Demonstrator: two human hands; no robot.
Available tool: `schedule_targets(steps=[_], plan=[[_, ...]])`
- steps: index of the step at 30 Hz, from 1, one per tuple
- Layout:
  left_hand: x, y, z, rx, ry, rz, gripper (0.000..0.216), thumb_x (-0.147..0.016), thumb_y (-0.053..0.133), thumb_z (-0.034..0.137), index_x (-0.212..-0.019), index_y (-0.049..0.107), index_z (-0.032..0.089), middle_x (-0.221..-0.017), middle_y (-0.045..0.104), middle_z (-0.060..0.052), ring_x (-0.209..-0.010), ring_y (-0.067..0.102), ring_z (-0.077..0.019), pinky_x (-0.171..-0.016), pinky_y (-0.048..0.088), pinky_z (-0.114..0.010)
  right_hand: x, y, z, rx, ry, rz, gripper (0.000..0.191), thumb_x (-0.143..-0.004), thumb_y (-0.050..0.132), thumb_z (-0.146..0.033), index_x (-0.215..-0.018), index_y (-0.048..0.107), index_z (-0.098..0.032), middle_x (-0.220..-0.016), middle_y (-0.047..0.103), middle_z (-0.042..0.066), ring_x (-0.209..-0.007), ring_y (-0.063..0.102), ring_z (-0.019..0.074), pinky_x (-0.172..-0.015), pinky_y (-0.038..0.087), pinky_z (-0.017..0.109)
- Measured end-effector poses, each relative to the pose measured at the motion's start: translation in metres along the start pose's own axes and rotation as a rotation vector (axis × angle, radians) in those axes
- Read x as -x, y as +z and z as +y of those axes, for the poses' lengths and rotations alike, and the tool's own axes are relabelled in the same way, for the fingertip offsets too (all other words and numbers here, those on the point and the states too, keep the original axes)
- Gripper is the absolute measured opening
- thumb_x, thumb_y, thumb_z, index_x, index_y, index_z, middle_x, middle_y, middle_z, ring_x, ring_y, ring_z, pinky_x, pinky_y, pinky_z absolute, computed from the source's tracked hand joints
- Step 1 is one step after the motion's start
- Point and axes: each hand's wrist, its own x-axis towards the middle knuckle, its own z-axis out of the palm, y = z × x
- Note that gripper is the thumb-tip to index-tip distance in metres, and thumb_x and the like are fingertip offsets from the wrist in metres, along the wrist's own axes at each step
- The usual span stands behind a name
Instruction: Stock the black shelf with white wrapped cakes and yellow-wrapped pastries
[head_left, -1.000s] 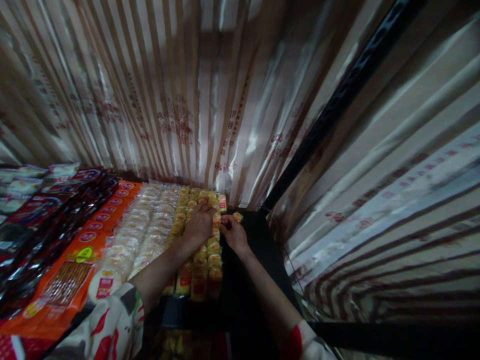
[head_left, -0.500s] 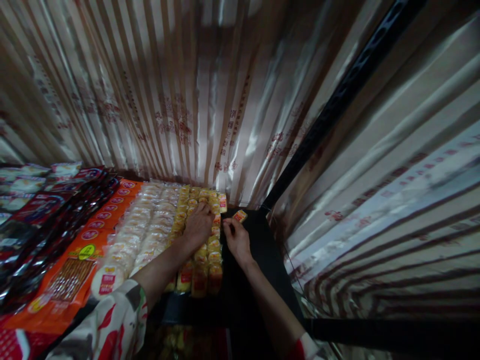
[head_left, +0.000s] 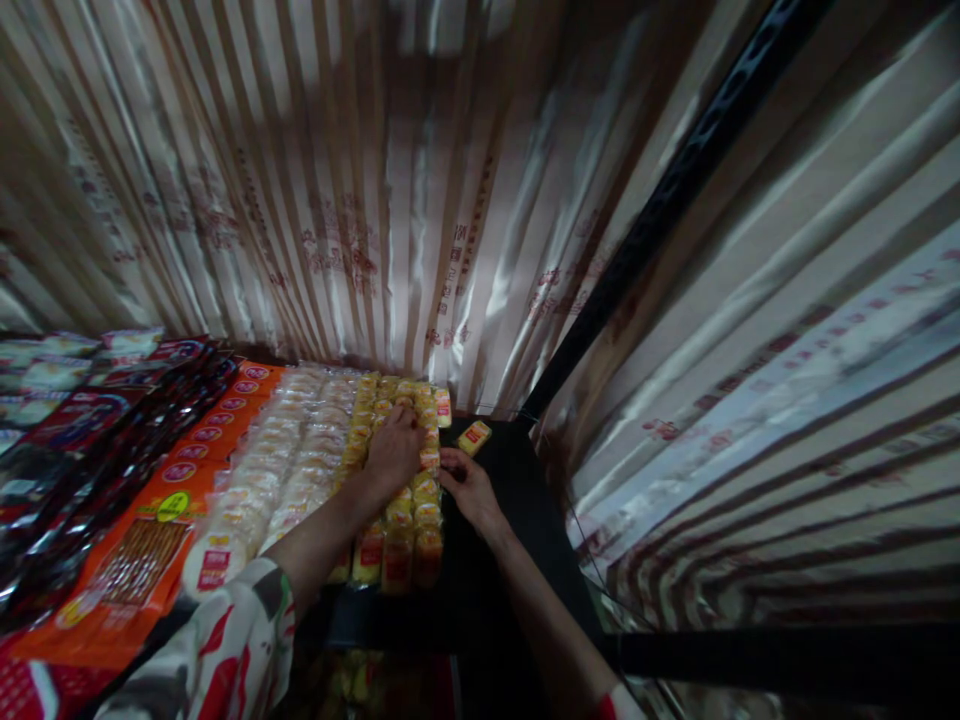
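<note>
My left hand (head_left: 395, 452) lies palm down, fingers curled, on the rows of small yellow snack packets (head_left: 399, 520) laid out on a dark shelf (head_left: 517, 520). At the right edge of that row, my right hand (head_left: 466, 485) has its fingers pressed against the packets. One loose yellow packet (head_left: 475, 437) lies alone on the dark shelf just beyond my right hand, apart from the fingers. Whether either hand grips a packet is hidden by the dim light.
Rows of pale round cakes in clear wrap (head_left: 277, 460) lie left of the yellow packets, then orange bags (head_left: 150, 540) and dark red bags (head_left: 67, 440). Striped shiny foil (head_left: 420, 200) hangs behind and to the right. A black post (head_left: 675, 170) rises at the corner.
My right hand let go of the loose yellow packet, which now lies on the shelf, and drew back to the row's edge. My left hand has barely shifted.
</note>
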Motion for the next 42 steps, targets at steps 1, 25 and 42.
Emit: schedule_targets(steps=[1, 25, 42], plan=[[0.000, 0.000, 0.000, 0.000, -0.001, 0.003, 0.021, -0.082, 0.048, 0.017, -0.091, 0.067, 0.015, -0.102, 0.056, -0.010, -0.104, 0.043, -0.0221, -0.093, 0.038, -0.033, -0.002, 0.000, 0.000, 0.005, -0.002, 0.030, 0.024, -0.071, 0.061, -0.030, -0.093, 0.060, -0.022, -0.087, 0.066, 0.002, -0.081, 0.062, 0.0159, -0.078, 0.050, 0.030], [0.008, -0.008, 0.010, -0.008, 0.157, -0.061, 0.021, -0.083, 0.046, 0.013, -0.087, 0.066, 0.017, -0.090, 0.058, -0.008, -0.098, 0.045, -0.0214, -0.089, 0.040, -0.033, -0.015, -0.027, -0.007, 0.560, 0.049, 0.465, 0.031, -0.082, 0.045, -0.041, -0.099, 0.056, -0.017, -0.095, 0.062, 0.012, -0.091, 0.059, 0.0240, -0.080, 0.045, 0.036], [0.007, -0.005, 0.008, 0.007, 0.134, -0.051, 0.023, -0.081, 0.046, 0.010, -0.088, 0.066, 0.018, -0.090, 0.058, -0.007, -0.101, 0.044, -0.0211, -0.089, 0.040, -0.032, -0.047, -0.045, 0.016, 0.475, 0.284, 0.291, 0.047, -0.067, 0.065, -0.040, -0.108, 0.059, -0.018, -0.092, 0.068, 0.009, -0.086, 0.065, 0.0225, -0.075, 0.048, 0.033]])
